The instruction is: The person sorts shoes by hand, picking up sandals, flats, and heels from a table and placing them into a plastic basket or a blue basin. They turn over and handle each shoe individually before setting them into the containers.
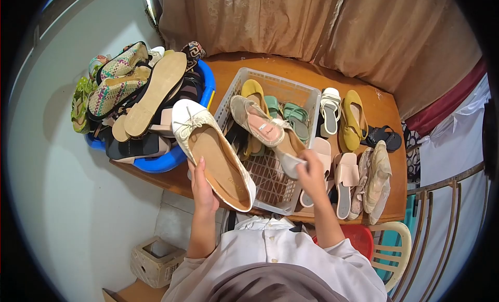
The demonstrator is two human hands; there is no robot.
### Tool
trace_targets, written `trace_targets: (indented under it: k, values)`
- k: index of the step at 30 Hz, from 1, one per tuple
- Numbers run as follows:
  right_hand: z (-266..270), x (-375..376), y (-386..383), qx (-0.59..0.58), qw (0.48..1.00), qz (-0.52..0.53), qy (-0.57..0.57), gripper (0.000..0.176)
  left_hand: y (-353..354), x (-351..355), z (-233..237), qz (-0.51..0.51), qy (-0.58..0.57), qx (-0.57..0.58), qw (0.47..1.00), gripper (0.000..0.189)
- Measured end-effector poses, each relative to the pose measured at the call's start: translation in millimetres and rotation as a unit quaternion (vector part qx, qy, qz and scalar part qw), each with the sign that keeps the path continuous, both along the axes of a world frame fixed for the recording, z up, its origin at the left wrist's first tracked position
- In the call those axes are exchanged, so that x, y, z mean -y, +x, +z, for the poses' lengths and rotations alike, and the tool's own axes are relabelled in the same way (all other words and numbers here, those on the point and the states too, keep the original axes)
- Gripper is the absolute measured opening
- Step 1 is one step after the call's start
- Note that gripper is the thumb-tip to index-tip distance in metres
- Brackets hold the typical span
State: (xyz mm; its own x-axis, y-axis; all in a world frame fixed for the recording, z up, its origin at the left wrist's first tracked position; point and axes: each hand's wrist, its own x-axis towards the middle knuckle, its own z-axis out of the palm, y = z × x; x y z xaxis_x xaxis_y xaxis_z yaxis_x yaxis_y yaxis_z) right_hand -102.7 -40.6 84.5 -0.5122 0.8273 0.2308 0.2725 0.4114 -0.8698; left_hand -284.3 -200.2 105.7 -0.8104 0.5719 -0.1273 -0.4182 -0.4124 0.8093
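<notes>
My left hand (202,187) grips a white ballet flat (215,156) by its side, toe pointing up and away, its tan insole facing me. The flat has a small bow at the toe and is lifted near the left edge of a clear plastic basket (275,206). Over the basket, my right hand (312,172) is closed on the heel of a second white flat (291,154). A beige shoe with a pink insole (257,120) overlaps this flat's front part, whose toe is hidden. Inside the basket are green sandals (296,117) and a mustard flat (252,89).
At the left, a blue basin (205,70) is heaped with shoes, a tan-soled sandal (156,96) on top. Along the table's right side stand white sandals (330,109), yellow flats (353,117), pink slides (345,180) and beige lace flats (379,180). Chairs (395,239) are below.
</notes>
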Motion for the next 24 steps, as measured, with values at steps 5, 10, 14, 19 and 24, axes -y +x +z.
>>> trace_targets:
  k: [5, 10, 14, 19, 24]
  values:
    - [20, -12, 36, -0.278, 0.940, -0.036, -0.197, 0.004, -2, -4, -9, -0.024, -0.056, 0.061, 0.996, 0.043]
    - [28, -13, 71, -0.334, 0.922, -0.046, -0.190, 0.024, 2, -15, -15, -0.091, -0.049, 0.154, 0.983, 0.042]
    - [41, -6, 77, -0.385, 0.917, -0.062, -0.084, 0.037, 12, -27, -12, -0.122, -0.027, 0.109, 0.986, 0.042]
    - [50, -1, 92, -0.285, 0.949, -0.026, 0.131, 0.041, 23, -46, -8, -0.124, 0.050, 0.083, 0.988, 0.062]
    - [51, 8, 82, -0.196, 0.970, 0.083, 0.120, 0.040, 34, -61, -13, -0.098, 0.081, 0.043, 0.991, 0.064]
